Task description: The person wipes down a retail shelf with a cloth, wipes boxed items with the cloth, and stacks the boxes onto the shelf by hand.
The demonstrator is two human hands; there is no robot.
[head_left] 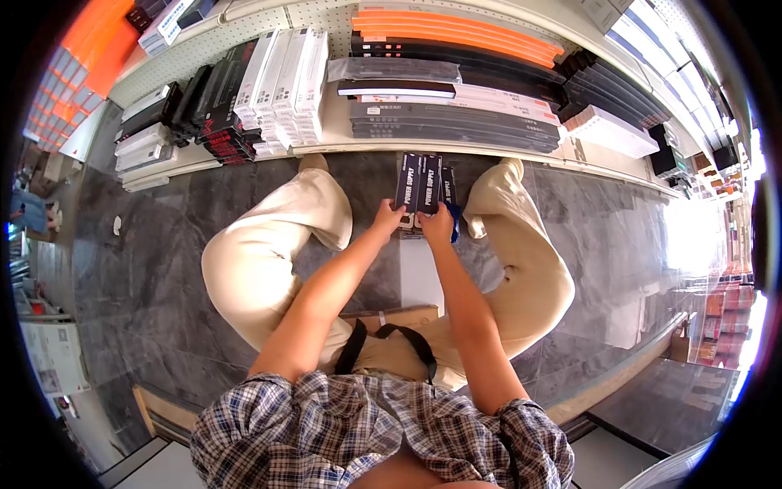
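Note:
Between my knees, several dark boxes printed "POWER SUPPLY" stand side by side in front of the shelf. My left hand [388,218] is closed on the near end of the left power supply box [408,183]. My right hand [437,222] grips the near end of the middle power supply box [429,181], which lies against the left one. Another power supply box [447,186] sits just right of them, partly covered by my right hand. What is under these boxes is hidden from view.
The low shelf [326,147] ahead carries white upright boxes [281,85], long dark boxes [456,122] and orange-edged boxes [456,28]. A cardboard piece [395,318] shows beneath me on the grey floor [155,310]. At far left, part of another person [37,213] appears.

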